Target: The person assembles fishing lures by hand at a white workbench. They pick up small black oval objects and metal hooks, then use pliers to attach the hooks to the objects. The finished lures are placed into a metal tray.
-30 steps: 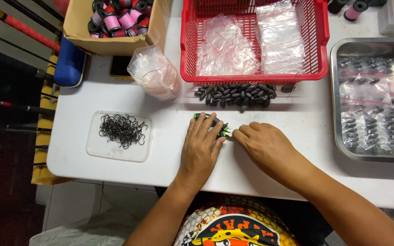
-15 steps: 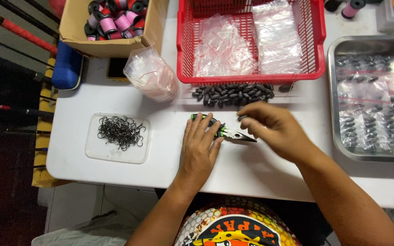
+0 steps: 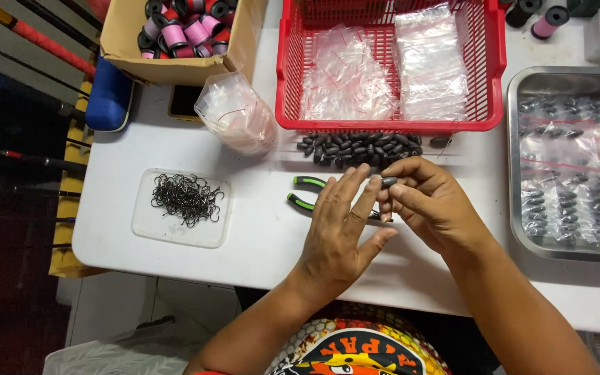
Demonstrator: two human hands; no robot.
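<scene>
Bright, even light falls from above onto the white table (image 3: pixel 258 236), which almost washes out. Shadows under the hands are soft and short. The metal tray (image 3: pixel 522 173) on the right catches glare on its plastic bags. The far left, off the table, stays dark. Everything looks sharp, with slight bending at the edges.
</scene>
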